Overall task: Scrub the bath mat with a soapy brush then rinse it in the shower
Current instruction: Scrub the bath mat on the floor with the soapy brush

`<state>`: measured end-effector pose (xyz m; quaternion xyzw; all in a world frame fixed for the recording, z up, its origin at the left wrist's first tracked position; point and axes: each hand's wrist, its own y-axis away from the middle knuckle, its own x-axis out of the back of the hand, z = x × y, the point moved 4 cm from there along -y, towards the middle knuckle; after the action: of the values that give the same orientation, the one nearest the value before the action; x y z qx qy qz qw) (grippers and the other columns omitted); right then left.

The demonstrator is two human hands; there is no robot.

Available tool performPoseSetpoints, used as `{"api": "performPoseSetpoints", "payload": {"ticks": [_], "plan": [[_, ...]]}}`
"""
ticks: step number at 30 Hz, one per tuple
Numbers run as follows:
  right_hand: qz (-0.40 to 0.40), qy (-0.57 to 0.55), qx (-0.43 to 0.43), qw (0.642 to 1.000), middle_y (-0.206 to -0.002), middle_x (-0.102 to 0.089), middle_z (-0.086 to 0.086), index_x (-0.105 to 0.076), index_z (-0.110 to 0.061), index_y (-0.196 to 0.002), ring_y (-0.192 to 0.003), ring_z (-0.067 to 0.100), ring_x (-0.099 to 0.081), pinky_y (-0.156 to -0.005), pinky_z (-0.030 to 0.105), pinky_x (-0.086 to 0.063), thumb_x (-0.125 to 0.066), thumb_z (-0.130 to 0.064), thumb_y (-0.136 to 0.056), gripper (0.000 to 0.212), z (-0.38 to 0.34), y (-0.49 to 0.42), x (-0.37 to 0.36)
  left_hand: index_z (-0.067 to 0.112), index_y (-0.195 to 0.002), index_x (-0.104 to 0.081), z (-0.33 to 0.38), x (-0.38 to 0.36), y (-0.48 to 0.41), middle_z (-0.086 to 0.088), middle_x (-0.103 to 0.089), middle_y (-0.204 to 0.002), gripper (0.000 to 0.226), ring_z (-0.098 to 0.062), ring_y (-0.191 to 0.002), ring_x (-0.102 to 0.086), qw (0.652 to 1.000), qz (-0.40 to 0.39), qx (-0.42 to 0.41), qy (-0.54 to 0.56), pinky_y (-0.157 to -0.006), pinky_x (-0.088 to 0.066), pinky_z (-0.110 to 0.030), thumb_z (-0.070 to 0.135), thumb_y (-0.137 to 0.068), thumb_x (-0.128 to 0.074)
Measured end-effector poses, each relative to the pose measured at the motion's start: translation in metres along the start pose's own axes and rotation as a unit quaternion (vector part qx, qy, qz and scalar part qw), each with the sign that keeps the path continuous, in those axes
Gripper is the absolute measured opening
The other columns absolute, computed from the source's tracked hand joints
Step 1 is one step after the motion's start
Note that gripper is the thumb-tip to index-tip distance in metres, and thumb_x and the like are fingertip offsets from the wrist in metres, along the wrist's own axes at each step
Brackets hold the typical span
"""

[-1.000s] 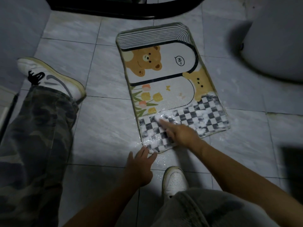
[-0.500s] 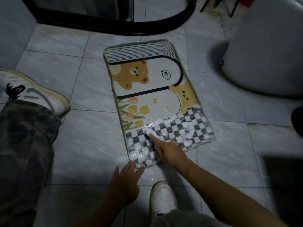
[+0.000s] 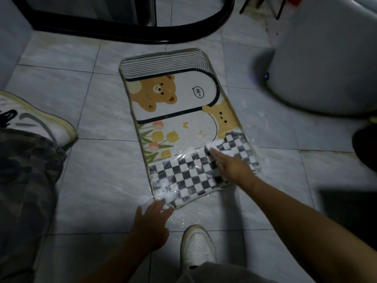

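Bath mat: the bath mat is laid flat on the tiled floor, its far end near the black shower threshold and its checkered end nearest the person.
Right hand: the right hand is stretched over the right part of the checkered band. Its fingers are held straight and close together, and the thumb cannot be made out.
Brush: a blurred white object is pressed under those fingertips. It is judged to be the brush, though no bristles can be seen.
Left hand: the left hand is set at the mat's near left corner with its fingers apart and the fingertips resting on the edge. Nothing is gripped.
Suds: foam and a wet sheen are seen on the checkered band only. The bears and flowers look dry.
Step in hand: scrubbing is judged to be under way, with the mat pinned at its corner against sliding.
Progress: roughly the nearest third appears lathered. Rinsing is not yet begun.
Next move: strokes are called for further up, over the flowers and bears, with firm pressure at the corner since the wet tiles are likely slippery.
Surroundings: a white shoe is planted just behind the mat, a second shoe stands to the left, and a white rounded fixture stands at the right.
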<state>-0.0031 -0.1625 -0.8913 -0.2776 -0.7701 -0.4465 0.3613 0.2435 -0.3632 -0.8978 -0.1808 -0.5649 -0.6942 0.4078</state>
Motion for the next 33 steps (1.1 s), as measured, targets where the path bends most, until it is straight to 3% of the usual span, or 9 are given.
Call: {"api": "performPoseSetpoints", "payload": {"ticks": [7,10,13,15,18,21,23,30,33], "plan": [[0.106,-0.132,-0.054,0.984,-0.089,-0.065,0.005,-0.03,-0.044,-0.159,-0.078,0.023,-0.065,-0.074,0.041,-0.059,-0.04,-0.036,-0.11,0.05,0.008,-0.019,0.004,0.033,-0.151,-0.042,-0.002,0.007,-0.016,-0.004,-0.036,-0.162,0.056,-0.024,-0.151,-0.031,0.999,0.021,-0.016,-0.018,-0.123,-0.004,-0.062,0.048,-0.097,-0.046],[0.088,-0.127,-0.048,0.987,-0.096,-0.065,0.007,-0.028,-0.046,-0.158,-0.079,0.017,-0.063,-0.07,0.031,-0.055,-0.04,-0.034,-0.111,0.05,0.015,-0.018,0.003,0.023,-0.129,-0.064,0.0,0.023,-0.026,-0.006,-0.065,-0.126,0.045,-0.027,-0.116,-0.065,0.987,0.147,-0.066,0.009,-0.109,-0.041,-0.062,0.038,-0.086,-0.06],[-0.009,-0.074,0.036,0.997,-0.102,-0.068,0.004,-0.022,-0.048,-0.159,-0.082,0.012,-0.064,-0.081,0.035,-0.059,-0.038,-0.035,-0.111,0.053,-0.009,0.006,-0.016,0.012,-0.126,-0.068,0.001,0.036,-0.041,-0.013,-0.069,-0.119,0.056,-0.032,-0.106,-0.068,0.973,0.21,-0.08,0.055,-0.09,-0.058,-0.048,0.03,-0.074,-0.078],[-0.057,-0.045,0.07,0.995,-0.119,-0.068,0.006,-0.019,-0.053,-0.159,-0.092,0.017,-0.064,-0.093,0.04,-0.057,-0.035,-0.043,-0.109,0.053,-0.012,0.02,-0.017,0.012,-0.133,-0.064,0.001,0.039,-0.051,-0.018,-0.065,-0.131,0.064,-0.038,-0.119,-0.063,0.978,0.192,-0.072,0.049,-0.095,-0.055,-0.051,0.033,-0.074,-0.079],[-0.06,0.0,0.046,0.997,-0.114,-0.067,0.002,-0.017,-0.066,-0.151,-0.086,0.02,-0.066,-0.081,0.031,-0.057,-0.035,-0.046,-0.109,0.05,0.014,0.002,0.009,0.011,-0.145,-0.054,-0.002,0.029,-0.059,-0.017,-0.052,-0.15,0.069,-0.039,-0.138,-0.049,0.982,0.17,-0.065,0.042,-0.108,-0.042,-0.05,0.038,-0.083,-0.067],[0.016,-0.016,-0.017,1.0,-0.122,-0.068,0.015,-0.027,-0.053,-0.156,-0.097,0.025,-0.066,-0.089,0.039,-0.056,-0.041,-0.04,-0.11,0.05,0.026,-0.017,0.026,0.014,-0.158,-0.034,0.0,0.021,-0.062,-0.012,-0.029,-0.165,0.075,-0.033,-0.153,-0.025,0.986,0.136,-0.062,0.068,-0.12,-0.023,-0.043,0.039,-0.092,-0.059],[0.009,-0.073,-0.012,0.997,-0.109,-0.069,0.01,-0.028,-0.049,-0.157,-0.086,0.019,-0.065,-0.081,0.032,-0.055,-0.042,-0.037,-0.11,0.051,0.005,-0.019,0.011,0.015,-0.16,-0.028,0.0,0.02,-0.062,-0.011,-0.023,-0.168,0.077,-0.032,-0.156,-0.017,0.985,0.136,-0.067,0.078,-0.122,-0.016,-0.041,0.041,-0.094,-0.055],[-0.066,-0.024,0.116,0.991,-0.086,-0.06,-0.001,-0.023,-0.05,-0.16,-0.066,0.011,-0.052,-0.073,0.033,-0.053,-0.043,-0.033,-0.11,0.056,-0.063,-0.001,-0.037,0.017,-0.162,-0.024,-0.007,0.015,-0.065,-0.008,-0.016,-0.169,0.08,-0.031,-0.157,-0.011,0.986,0.125,-0.068,0.092,-0.122,-0.009,-0.037,0.048,-0.093,-0.047],[-0.057,0.02,0.115,0.991,-0.095,-0.068,0.006,-0.021,-0.055,-0.158,-0.071,0.011,-0.057,-0.081,0.037,-0.059,-0.041,-0.039,-0.11,0.054,-0.043,0.001,-0.025,0.013,-0.157,-0.037,-0.007,0.015,-0.063,-0.014,-0.031,-0.164,0.078,-0.037,-0.152,-0.028,0.981,0.156,-0.084,0.079,-0.119,-0.019,-0.042,0.043,-0.089,-0.059]]}}
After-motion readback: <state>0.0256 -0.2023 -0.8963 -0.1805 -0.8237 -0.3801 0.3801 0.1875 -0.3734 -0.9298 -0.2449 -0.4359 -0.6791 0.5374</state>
